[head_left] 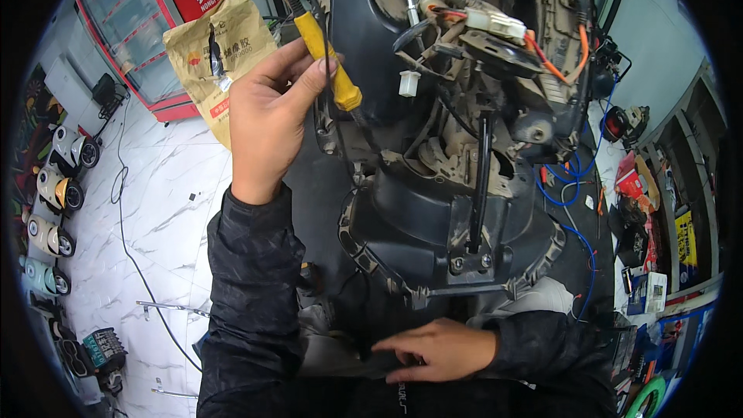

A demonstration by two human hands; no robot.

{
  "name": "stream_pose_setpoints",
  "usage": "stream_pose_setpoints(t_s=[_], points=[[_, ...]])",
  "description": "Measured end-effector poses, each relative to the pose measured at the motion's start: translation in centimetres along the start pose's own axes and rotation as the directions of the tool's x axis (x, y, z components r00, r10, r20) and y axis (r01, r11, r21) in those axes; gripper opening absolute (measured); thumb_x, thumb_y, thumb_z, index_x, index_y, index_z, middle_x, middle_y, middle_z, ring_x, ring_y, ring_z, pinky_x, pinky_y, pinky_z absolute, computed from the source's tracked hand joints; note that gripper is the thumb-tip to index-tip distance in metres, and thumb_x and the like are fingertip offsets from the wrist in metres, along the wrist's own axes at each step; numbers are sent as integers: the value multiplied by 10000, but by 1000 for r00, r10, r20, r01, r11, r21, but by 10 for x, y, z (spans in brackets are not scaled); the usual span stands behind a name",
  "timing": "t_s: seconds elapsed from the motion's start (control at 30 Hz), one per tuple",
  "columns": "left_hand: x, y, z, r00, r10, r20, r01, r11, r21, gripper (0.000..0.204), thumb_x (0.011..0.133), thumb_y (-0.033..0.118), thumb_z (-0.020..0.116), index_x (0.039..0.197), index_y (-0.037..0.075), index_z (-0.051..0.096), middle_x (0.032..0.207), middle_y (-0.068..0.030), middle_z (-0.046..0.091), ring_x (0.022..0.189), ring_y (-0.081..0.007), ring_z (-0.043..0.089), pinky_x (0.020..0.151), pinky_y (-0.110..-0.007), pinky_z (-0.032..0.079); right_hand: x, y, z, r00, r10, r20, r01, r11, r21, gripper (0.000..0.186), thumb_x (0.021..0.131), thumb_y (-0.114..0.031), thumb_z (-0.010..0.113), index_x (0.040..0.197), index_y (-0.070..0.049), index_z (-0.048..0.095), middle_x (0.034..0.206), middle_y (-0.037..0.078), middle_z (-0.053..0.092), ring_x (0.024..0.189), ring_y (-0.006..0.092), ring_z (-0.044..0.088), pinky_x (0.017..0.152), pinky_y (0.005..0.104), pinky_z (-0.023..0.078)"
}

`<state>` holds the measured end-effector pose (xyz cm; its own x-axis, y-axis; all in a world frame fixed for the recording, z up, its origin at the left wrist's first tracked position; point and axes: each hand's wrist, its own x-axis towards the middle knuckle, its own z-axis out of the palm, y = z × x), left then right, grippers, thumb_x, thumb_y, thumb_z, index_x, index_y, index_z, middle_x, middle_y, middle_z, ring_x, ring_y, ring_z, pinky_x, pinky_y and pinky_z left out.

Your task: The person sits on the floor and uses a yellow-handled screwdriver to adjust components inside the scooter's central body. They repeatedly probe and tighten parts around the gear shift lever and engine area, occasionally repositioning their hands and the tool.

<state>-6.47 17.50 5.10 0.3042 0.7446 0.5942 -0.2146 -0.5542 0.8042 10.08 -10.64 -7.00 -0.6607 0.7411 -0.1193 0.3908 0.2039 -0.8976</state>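
Observation:
My left hand (271, 104) is raised at the upper left, its thumb and fingers closed round the yellow handle of what looks like a soldering iron (345, 93). A black cord sleeve leaves the handle's upper end. The lower end points at a scooter's black plastic body (433, 209), and its tip is hard to make out against the dark parts. Low in front of me, my right hand (445, 350) has its fingers loosely stretched to the left, with nothing visible in them. Exposed on the scooter are a white wire connector (409, 83), a larger connector (495, 23) and orange wires (546, 58).
A brown paper packet (220, 42) is behind my left hand. Farther left stand a red-framed glass cabinet (128, 23) and several small ride-on vehicles (50, 234). A black cable (128, 240) crosses the tiled floor. Blue hose (592, 255) and cluttered shelves (685, 186) lie to the right.

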Motion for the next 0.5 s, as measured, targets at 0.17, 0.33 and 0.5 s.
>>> stream_pose_setpoints(t_s=[0.17, 0.33, 0.5], points=[[5, -9, 12, 1000, -10, -17, 10, 1000, 23, 417, 1029, 85, 764, 1374, -124, 660, 1181, -187, 799, 1109, -194, 747, 1029, -313, 565, 1, 19, 1, 995, 84, 56, -84, 996, 0, 614, 1073, -546, 643, 1464, -73, 625, 1019, 123, 775, 877, 311, 768, 759, 414, 607], [6, -17, 18, 999, -18, -32, 18, 1000, 1, 403, 1019, 65, 777, 1353, -134, 671, 1167, -168, 806, 1060, -166, 753, 976, -285, 587, -4, 34, 2, 983, 150, 106, -134, 980, -146, 646, 1064, -591, 623, 1449, -72, 630, 1152, 178, 778, 960, 379, 778, 802, 472, 622], [5, -18, 18, 999, -35, -3, 35, 999, -18, 409, 1024, 60, 768, 1368, -133, 660, 1178, -172, 803, 1073, -169, 752, 985, -289, 585, -6, 46, 9, 990, 135, 47, -123, 969, -213, 658, 1049, -572, 666, 1478, -75, 618, 976, 103, 761, 850, 320, 768, 717, 405, 614]])
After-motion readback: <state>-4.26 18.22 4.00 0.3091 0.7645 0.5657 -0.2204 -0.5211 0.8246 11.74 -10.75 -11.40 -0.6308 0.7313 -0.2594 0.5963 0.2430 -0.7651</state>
